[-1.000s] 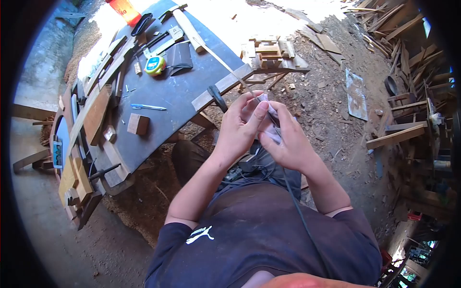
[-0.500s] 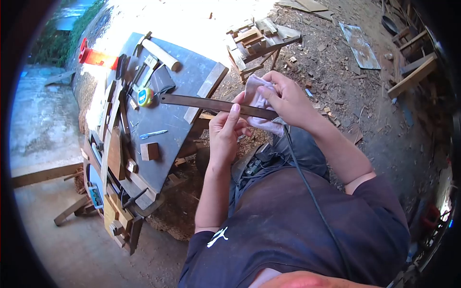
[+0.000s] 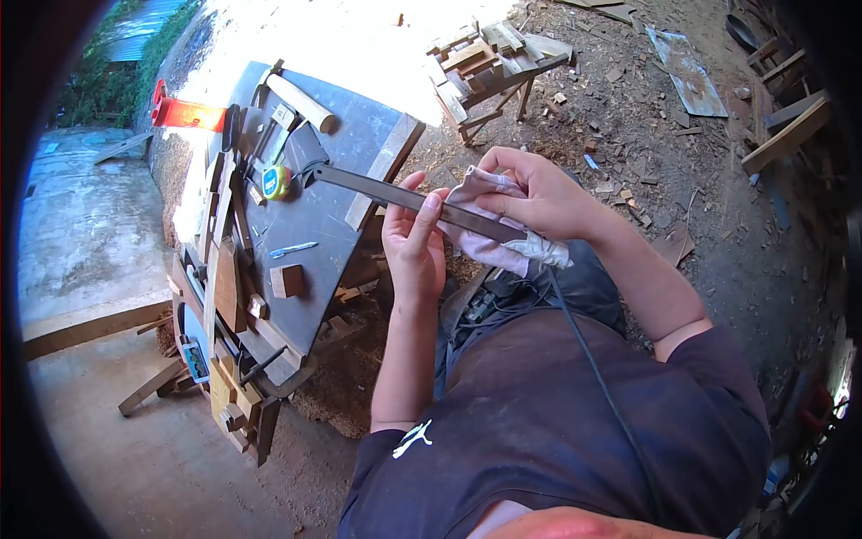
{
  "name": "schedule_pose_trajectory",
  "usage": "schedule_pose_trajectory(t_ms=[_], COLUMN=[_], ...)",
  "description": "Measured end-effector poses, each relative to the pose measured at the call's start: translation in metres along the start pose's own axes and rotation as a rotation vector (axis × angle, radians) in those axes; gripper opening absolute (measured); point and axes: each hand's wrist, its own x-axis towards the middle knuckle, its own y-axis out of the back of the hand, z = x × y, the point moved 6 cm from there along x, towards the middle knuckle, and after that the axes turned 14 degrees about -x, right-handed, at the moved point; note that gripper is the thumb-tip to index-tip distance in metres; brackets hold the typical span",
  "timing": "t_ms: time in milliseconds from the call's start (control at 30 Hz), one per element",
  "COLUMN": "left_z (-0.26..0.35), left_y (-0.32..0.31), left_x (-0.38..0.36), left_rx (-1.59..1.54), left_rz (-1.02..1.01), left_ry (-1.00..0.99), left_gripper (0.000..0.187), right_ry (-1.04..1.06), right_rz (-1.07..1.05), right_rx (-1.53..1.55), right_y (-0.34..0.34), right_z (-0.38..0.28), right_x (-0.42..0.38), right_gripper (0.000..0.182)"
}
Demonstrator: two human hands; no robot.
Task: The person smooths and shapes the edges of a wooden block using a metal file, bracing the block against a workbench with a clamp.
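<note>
A long flat dark bar (image 3: 386, 190) with a hole at its far end slants across in front of my body. My left hand (image 3: 416, 235) holds it near the middle, thumb on top and fingers beneath. My right hand (image 3: 539, 196) grips a pale pinkish cloth (image 3: 485, 244), which lies against the near part of the bar. White wrapping (image 3: 541, 249) covers the bar's near end. The far end of the bar reaches over the workbench, close to a yellow-green tape measure (image 3: 275, 182).
The dark workbench (image 3: 310, 235) carries a hammer (image 3: 301, 102), a pen (image 3: 294, 250), a wooden block (image 3: 287, 280) and wood strips. A red bottle (image 3: 189, 115) is at its far edge. A small wooden stand (image 3: 489, 67) holds offcuts.
The bar has tilted more steeply, its near end lower and further right. My right hand and the cloth have moved right and down, showing the white wrapping. My left-hand fingers have spread more.
</note>
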Motion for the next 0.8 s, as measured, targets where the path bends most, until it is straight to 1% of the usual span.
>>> schedule_pose_trajectory(t_ms=[100, 200, 300, 333, 400, 500, 533, 667, 767, 800], left_z=[-0.002, -0.006, -0.014, -0.016, -0.019, -0.023, -0.024, -0.030, -0.039, -0.039], left_y=[-0.005, -0.003, -0.003, -0.006, -0.012, -0.008, -0.009, -0.008, 0.000, -0.003], left_x=[-0.002, 0.000, -0.002, -0.002, -0.001, 0.005, 0.007, 0.008, 0.008, 0.008], left_rx=[0.062, 0.169, 0.273, 0.292, 0.307, 0.396, 0.431, 0.566, 0.534, 0.519], left_rz=[0.040, 0.056, 0.022, -0.017, 0.007, 0.023, 0.013, 0.029, 0.045, 0.037], left_ry=[-0.022, -0.038, 0.035, 0.012, 0.012, 0.021, 0.018, 0.049, 0.084, 0.036], left_gripper=[0.040, 0.038, 0.033, 0.032, 0.031, 0.027, 0.025, 0.022, 0.030, 0.033], right_ry=[0.031, -0.034, 0.003, -0.020, -0.064, -0.034, -0.044, 0.054, 0.030, 0.000], right_rz=[0.179, 0.348, 0.346, 0.241, 0.039, -0.061, -0.049, -0.019, -0.098, -0.113], right_rx=[-0.345, -0.573, -0.569, -0.535, -0.463, -0.249, -0.289, -0.225, -0.210, -0.163], right_y=[0.015, 0.031, 0.036, 0.033, 0.027, 0.019, 0.022, 0.027, 0.026, 0.025], right_z=[-0.004, 0.001, 0.007, 0.011, 0.016, 0.007, 0.006, 0.018, 0.023, 0.025], right_x=[0.002, 0.006, 0.010, 0.011, 0.011, 0.009, 0.008, 0.011, 0.010, 0.009], right_gripper=[0.023, 0.024, 0.023, 0.023, 0.024, 0.026, 0.026, 0.025, 0.021, 0.021])
